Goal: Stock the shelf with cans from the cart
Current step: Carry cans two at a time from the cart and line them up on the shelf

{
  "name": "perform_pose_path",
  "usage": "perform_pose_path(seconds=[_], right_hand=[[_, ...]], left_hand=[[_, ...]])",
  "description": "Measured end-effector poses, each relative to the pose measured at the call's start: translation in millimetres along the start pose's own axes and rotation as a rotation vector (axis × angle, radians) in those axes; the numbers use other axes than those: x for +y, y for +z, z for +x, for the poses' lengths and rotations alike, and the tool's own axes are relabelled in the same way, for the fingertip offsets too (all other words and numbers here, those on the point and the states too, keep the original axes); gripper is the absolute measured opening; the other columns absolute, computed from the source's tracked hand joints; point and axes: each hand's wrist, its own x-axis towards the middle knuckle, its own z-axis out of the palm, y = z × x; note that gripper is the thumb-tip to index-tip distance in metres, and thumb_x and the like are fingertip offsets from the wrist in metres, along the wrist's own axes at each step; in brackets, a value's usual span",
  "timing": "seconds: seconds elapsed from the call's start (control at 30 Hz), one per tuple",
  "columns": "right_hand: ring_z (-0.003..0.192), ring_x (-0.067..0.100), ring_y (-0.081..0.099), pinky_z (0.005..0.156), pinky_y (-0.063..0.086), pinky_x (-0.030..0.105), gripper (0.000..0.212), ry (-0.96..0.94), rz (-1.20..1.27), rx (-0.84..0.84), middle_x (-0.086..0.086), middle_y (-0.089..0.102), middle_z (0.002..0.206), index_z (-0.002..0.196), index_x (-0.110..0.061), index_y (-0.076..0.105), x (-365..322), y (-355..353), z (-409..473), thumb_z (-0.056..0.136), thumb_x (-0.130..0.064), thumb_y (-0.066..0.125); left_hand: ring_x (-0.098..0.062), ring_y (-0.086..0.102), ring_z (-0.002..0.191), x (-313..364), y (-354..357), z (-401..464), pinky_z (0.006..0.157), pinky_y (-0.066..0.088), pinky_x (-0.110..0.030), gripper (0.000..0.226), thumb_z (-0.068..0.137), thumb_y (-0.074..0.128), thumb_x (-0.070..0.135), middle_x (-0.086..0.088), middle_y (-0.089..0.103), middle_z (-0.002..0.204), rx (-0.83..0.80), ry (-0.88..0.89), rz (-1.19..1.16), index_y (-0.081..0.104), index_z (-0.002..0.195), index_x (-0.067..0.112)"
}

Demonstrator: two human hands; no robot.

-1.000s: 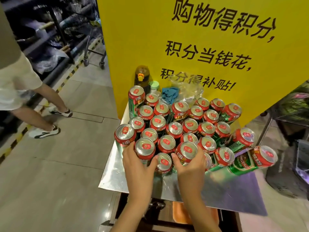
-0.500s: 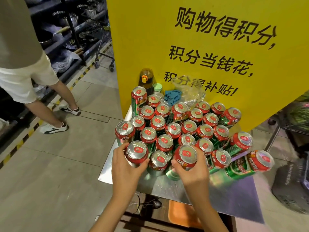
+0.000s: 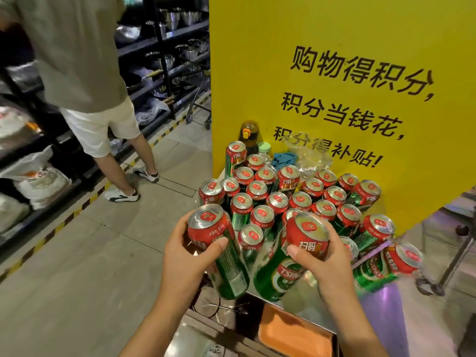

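Between the left fingers (image 3: 219, 244), a tall aluminium can (image 3: 219, 249), red top band, green body. By the right fingers (image 3: 296, 252), another red-and-green aluminium can (image 3: 286, 266) with white lettering. Beyond the fingertips, a flat yellow sign board (image 3: 334, 29), black characters.

A single wide-angle camera sits on the person's head, facing forward and steeply down. It looks from close above onto the shiny steel cart top (image 3: 386, 318) at the frame's lower middle, with the tall yellow printed sign board (image 3: 334, 34) rising just behind and the pale tiled floor (image 3: 77, 279) stretching left.
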Motion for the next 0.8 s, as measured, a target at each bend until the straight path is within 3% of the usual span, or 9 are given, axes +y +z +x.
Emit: perform_pose_path(seconds=[0.1,0.23,0.37,0.67,0.8], right_hand=[[0.087,0.007,0.068,0.067,0.054,0.022,0.065,-0.003,0.056,-0.106,-0.013,0.070,0.096,0.099,-0.043,0.061,-4.8,8.2,-5.8,0.037,-0.045,0.080],[0.087,0.018,0.070,0.069,0.055,0.026,0.071,0.006,0.160,-0.281,0.001,0.073,0.094,0.094,-0.034,0.070,-5.3,27.4,-14.7,0.028,-0.050,0.089],[0.084,0.018,0.069,0.065,0.055,0.025,0.058,0.019,0.207,-0.458,0.003,0.073,0.092,0.097,-0.024,0.067,-4.8,57.5,-27.7,0.041,-0.034,0.079],[0.076,0.019,0.070,0.059,0.055,0.022,0.065,0.048,0.141,-0.794,0.005,0.073,0.086,0.099,-0.017,0.063,-13.6,161.4,-79.5,0.039,-0.037,0.077],[0.076,0.018,0.070,0.058,0.054,0.021,0.067,0.063,0.115,-0.893,0.003,0.073,0.085,0.100,-0.020,0.062,-16.6,226.0,-98.8,0.037,-0.038,0.076]], left_hand=[[-0.005,0.067,0.088,10.3,-7.4,-21.0,0.068,0.053,-0.017,0.070,0.047,0.074,0.046,0.009,0.070,0.096,0.056,-0.002,-0.030,0.060,0.111,0.022],[-0.007,0.068,0.075,21.1,-30.2,-54.2,0.059,0.051,-0.015,0.058,0.047,0.072,0.043,0.005,0.072,0.082,0.226,0.000,-0.093,0.063,0.099,0.020],[-0.007,0.068,0.078,28.7,-65.0,-93.5,0.059,0.051,-0.014,0.059,0.048,0.071,0.046,0.007,0.072,0.085,0.391,0.007,-0.038,0.062,0.101,0.021],[-0.013,0.069,0.081,34.7,-164.7,-171.2,0.058,0.052,-0.019,0.071,0.045,0.071,0.050,0.001,0.071,0.089,0.788,-0.027,-0.034,0.061,0.108,0.019],[-0.019,0.069,0.081,38.7,-218.9,-189.9,0.062,0.052,-0.025,0.063,0.046,0.074,0.045,-0.004,0.071,0.088,0.905,-0.024,-0.068,0.063,0.102,0.019]])
